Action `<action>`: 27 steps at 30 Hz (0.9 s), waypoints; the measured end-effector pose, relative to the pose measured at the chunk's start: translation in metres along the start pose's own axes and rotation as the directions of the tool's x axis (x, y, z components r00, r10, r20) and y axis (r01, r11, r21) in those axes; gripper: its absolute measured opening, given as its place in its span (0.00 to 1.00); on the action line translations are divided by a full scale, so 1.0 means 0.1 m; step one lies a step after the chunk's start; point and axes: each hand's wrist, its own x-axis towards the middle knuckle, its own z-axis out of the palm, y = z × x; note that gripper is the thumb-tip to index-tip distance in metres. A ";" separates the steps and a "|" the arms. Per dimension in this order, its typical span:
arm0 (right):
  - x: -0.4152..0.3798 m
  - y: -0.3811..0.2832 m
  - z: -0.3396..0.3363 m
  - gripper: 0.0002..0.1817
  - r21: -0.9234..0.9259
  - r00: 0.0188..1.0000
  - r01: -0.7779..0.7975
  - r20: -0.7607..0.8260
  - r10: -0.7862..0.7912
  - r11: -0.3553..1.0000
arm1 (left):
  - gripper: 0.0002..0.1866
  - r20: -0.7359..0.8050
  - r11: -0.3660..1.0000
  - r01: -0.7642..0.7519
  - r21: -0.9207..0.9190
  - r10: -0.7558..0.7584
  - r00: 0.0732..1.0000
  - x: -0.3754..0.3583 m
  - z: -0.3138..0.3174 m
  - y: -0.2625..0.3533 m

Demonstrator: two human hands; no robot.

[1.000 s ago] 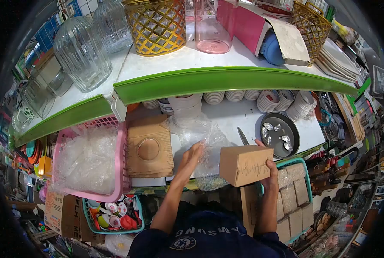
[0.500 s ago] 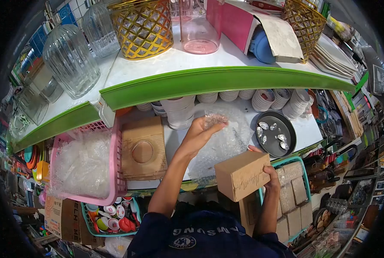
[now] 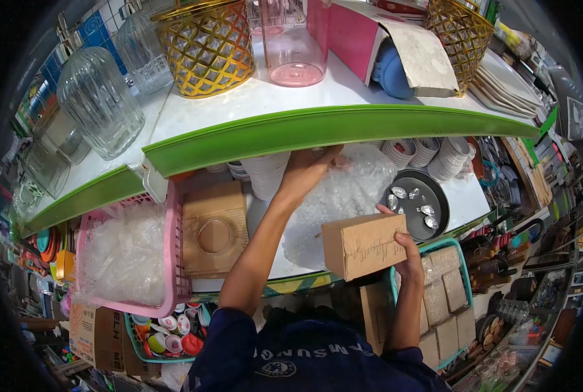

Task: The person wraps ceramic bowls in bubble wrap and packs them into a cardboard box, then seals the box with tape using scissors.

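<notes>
My right hand (image 3: 409, 255) grips a small brown cardboard box (image 3: 370, 247) with handwriting on its side, thumb on the near face and a fingertip behind the top. A crumpled sheet of clear bubble wrap (image 3: 331, 212) spreads over the white lower shelf, left of and behind the box. My left hand (image 3: 306, 173) is closed on the far end of this sheet, its fingertips partly hidden beneath the green shelf edge (image 3: 344, 124). To the right of the wrap, a dark round pan (image 3: 429, 176) holds several small foil-like silver pieces.
A pink basket (image 3: 175, 248) full of clear wrap stands left, beside flat cardboard (image 3: 214, 202) with a ring on it. Stacked white bowls (image 3: 265, 173) line the back. A teal basket (image 3: 465, 261) of wrapped boxes sits lower right. Glass jars (image 3: 102, 104) stand on the upper shelf.
My left hand has moved away from me, under the shelf edge, drawing the bubble wrap out along the shelf. The box in my right hand has risen slightly and tilted a little.
</notes>
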 end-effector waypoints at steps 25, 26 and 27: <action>0.57 0.22 0.10 0.35 -0.263 0.990 -0.055 0.112 0.087 0.963 | 0.15 -0.004 0.751 -0.234 0.618 0.300 0.954 0.11 -0.33 0.09; 0.60 0.23 0.11 0.36 -0.297 0.986 -0.061 0.130 0.103 0.953 | 0.14 0.025 0.692 -0.249 0.677 0.317 0.948 0.10 -0.32 0.13; 0.62 0.25 0.10 0.36 -0.297 0.986 -0.060 0.133 0.104 0.953 | 0.13 0.055 0.628 -0.264 0.732 0.332 0.942 0.11 -0.31 0.16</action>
